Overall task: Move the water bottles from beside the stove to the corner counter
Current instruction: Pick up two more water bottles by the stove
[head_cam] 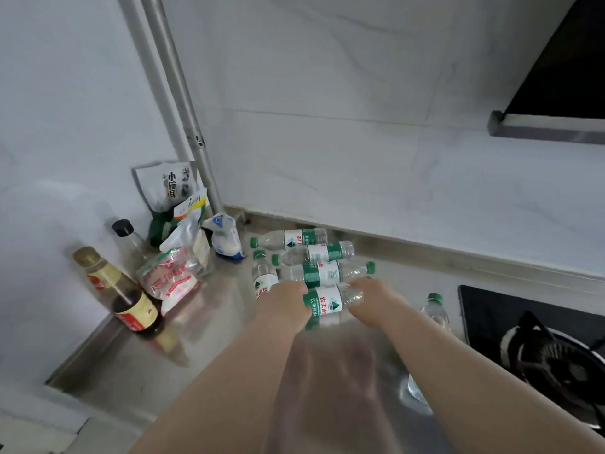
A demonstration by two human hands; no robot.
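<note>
Six green-capped water bottles (316, 252) of clear plastic show on the steel counter (212, 326). Four lie on their sides in a row near the back wall, a fifth (263, 277) sits just left of them with its cap toward the wall, and the sixth (437, 312) stands apart beside the black stove (491, 311). How full they are cannot be told. The left hand (284, 302) curls its fingers round the labelled end of the nearest bottle (327, 303); the right hand (371, 298) is at its clear end, its fingers hidden, so a grip cannot be told. In the corner stand three sauce bottles (137, 312), one dark, one pale, one clear, against several food packets (170, 278). Bare counter lies between these and the forearms.
</note>
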